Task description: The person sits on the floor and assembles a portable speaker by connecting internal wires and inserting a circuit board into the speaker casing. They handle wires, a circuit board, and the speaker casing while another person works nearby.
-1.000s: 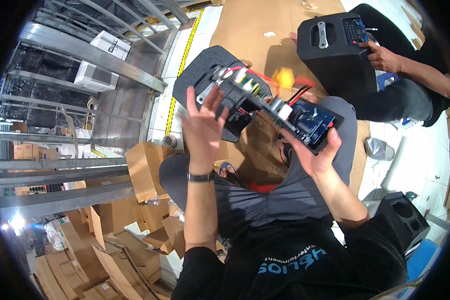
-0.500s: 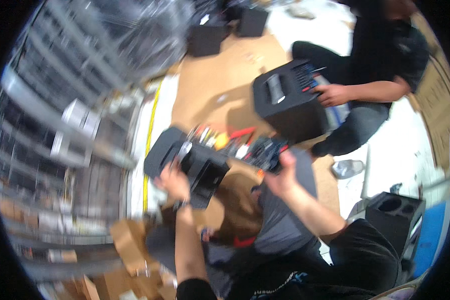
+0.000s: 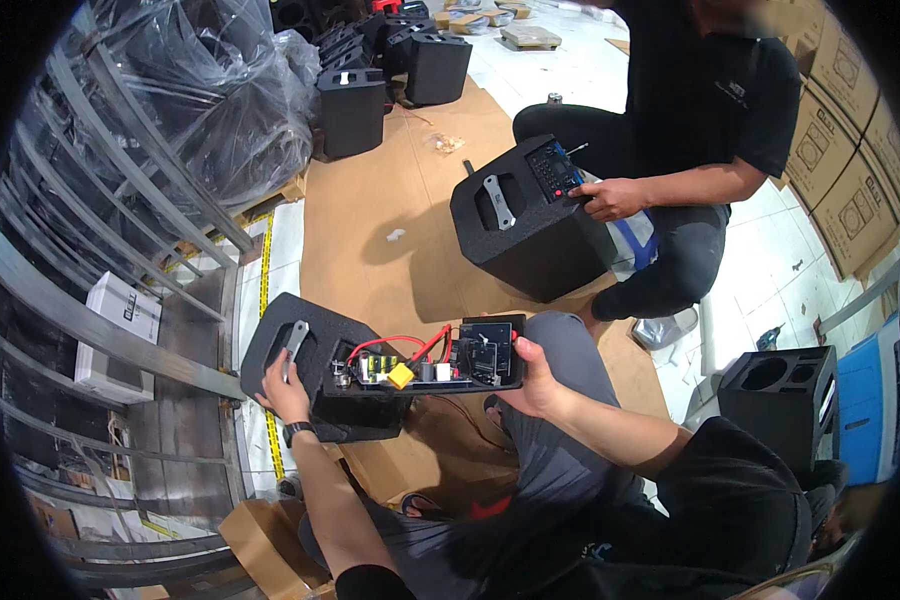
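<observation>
A black speaker cabinet point(image 3: 270, 335) stands tilted in front of me at the left. My left hand point(image 3: 286, 388) is closed at the metal handle point(image 3: 295, 338) on its top, fingers hooked over the handle's near end. In my right hand point(image 3: 536, 378) is an amplifier module point(image 3: 438, 378), gripped by its right end with the thumb on top. Its inside faces up, showing circuit boards, red wires and a yellow connector point(image 3: 400, 376). The module's left end overlaps the cabinet; whether they touch, I cannot tell.
Across from me, a co-worker's hand point(image 3: 615, 198) rests on another black speaker point(image 3: 535, 250) with a control panel. Brown cardboard point(image 3: 360, 220) covers the floor. Metal railings point(image 3: 120, 330) run along the left. More speakers point(image 3: 350, 115) stand behind, stacked cartons point(image 3: 840, 160) at right.
The module has turned from a blurred, tilted pose to lie lengthwise toward the cabinet, its boards now plainly visible. My left hand stays at the cabinet's handle. The whole view has shifted.
</observation>
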A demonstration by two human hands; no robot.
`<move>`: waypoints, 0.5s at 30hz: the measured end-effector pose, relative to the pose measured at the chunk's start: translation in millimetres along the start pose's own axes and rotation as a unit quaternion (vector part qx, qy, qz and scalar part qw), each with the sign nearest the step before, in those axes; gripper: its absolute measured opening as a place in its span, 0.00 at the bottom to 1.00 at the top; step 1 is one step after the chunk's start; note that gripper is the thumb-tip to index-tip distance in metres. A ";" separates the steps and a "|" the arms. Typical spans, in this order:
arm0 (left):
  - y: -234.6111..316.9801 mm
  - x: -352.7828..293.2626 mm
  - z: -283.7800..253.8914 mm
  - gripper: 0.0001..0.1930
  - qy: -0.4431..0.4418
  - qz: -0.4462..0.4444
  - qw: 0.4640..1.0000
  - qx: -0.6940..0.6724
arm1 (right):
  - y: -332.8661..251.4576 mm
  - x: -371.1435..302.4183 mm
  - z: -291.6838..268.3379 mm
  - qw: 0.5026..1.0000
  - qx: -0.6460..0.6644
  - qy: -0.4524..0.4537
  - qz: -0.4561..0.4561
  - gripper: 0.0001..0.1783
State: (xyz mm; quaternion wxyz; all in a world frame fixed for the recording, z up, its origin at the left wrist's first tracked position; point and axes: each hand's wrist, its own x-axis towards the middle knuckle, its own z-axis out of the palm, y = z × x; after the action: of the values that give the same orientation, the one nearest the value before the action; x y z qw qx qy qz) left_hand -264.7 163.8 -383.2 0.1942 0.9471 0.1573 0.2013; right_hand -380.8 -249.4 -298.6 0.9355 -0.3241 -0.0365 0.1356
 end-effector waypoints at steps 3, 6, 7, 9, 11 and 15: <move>-2.0 9.6 -3.3 0.19 -0.017 -0.021 1.000 -0.005 | -0.6 2.5 1.7 1.000 0.003 0.014 0.009 0.48; -6.6 20.1 -7.5 0.19 -0.019 -0.028 0.999 -0.014 | 1.6 5.1 1.6 1.000 0.006 0.014 0.025 0.50; -8.6 25.4 -9.6 0.18 -0.019 -0.027 0.999 -0.017 | 3.2 5.4 2.0 0.999 0.012 0.027 0.022 0.51; -12.9 40.0 -14.6 0.18 -0.037 -0.050 0.998 -0.031 | 6.0 6.8 3.4 0.999 0.020 0.047 0.014 0.52; -17.5 52.9 -19.1 0.18 -0.056 -0.064 0.996 -0.035 | 5.6 6.5 4.9 0.998 0.010 0.055 0.013 0.54; -32.0 78.1 -18.5 0.18 -0.062 -0.066 0.995 -0.038 | 3.6 3.8 7.2 0.996 -0.019 0.079 0.019 0.55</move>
State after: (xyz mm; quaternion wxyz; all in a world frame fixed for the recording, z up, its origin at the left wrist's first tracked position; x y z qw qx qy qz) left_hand -212.1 226.8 -356.4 0.2519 0.9373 0.1994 0.1351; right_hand -379.2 -241.4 -295.2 0.9265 -0.3517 0.0415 0.1270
